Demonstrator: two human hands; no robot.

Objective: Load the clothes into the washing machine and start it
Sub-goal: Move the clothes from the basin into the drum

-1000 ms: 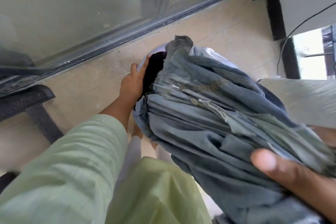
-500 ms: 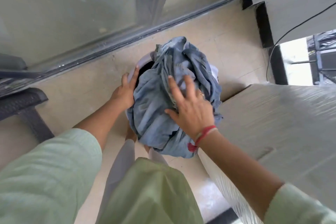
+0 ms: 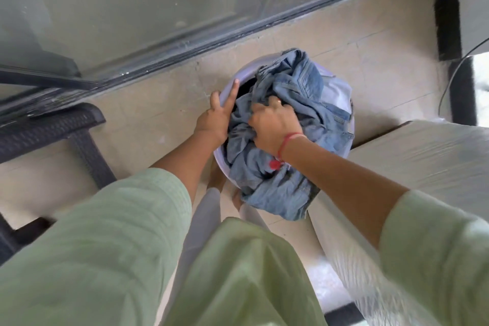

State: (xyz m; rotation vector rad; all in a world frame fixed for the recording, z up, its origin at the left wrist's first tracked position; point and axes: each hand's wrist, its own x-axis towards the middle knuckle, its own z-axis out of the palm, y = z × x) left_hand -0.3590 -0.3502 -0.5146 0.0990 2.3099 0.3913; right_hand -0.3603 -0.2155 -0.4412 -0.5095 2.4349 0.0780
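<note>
1. The clothes (image 3: 299, 87), mostly blue denim, lie in a heap inside a lavender tub (image 3: 219, 164); one part hangs over its near edge.
2. The tub stands on the beige tiled floor (image 3: 158, 103), just beside a white appliance (image 3: 423, 156) covered with shiny film.
3. The left hand (image 3: 214, 120) rests on the left rim of the tub; two fingers are straight and spread apart, and they hold nothing.
4. The right hand (image 3: 272, 127) is on top of the heap; its fingers are curled into the denim and grip it; a red thread (image 3: 287, 140) is around the wrist.
5. A dark woven piece of furniture (image 3: 53, 127) stands at the left; a glass door (image 3: 105, 8) runs behind the tub.
</note>
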